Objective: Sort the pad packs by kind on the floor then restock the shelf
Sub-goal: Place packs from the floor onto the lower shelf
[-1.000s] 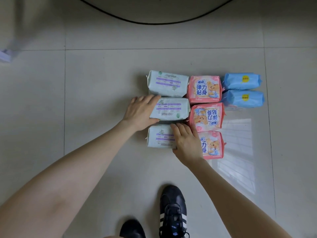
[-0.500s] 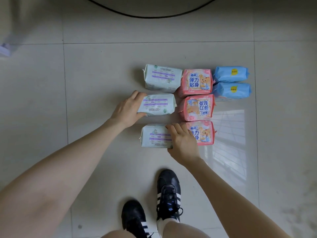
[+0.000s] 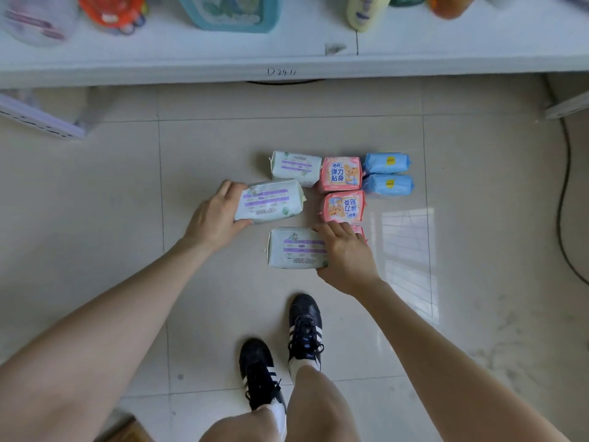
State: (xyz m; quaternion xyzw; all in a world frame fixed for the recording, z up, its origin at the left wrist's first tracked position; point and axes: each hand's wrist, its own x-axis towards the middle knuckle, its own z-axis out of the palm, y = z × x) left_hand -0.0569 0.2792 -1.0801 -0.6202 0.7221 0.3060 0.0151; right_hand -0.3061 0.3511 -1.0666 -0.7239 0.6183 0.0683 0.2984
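Glossy floor tiles beneath plump, crinkly pad packs

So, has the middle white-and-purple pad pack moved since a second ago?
Yes: the left hand pulled the white-and-purple pack leftward, away from the middle pink pack.

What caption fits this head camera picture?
Left hand grips the middle pale green plastic pad pack, right hand the near one, beside pink packs and blue packs.
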